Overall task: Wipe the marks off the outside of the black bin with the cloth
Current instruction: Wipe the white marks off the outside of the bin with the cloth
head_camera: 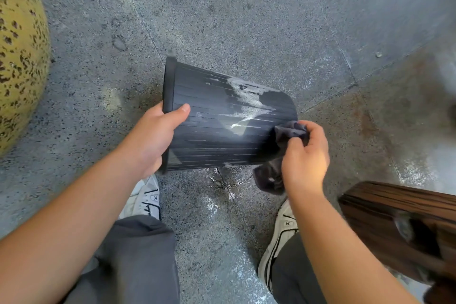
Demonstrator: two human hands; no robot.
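The black ribbed bin [212,140] is held on its side above the floor, rim to the left and base to the right. White smeared marks [246,99] run across its upper side toward the base. My left hand [155,136] grips the rim, thumb lying on the outer wall. My right hand [304,155] holds a dark grey cloth [288,132] bunched against the bin's base end; part of the cloth hangs below the hand.
Speckled grey stone floor [246,20] with white splatter under the bin. A yellow spotted rounded object [19,57] stands at the left. A dark wooden piece of furniture [399,219] sits at the lower right. My white shoes [148,200] are below the bin.
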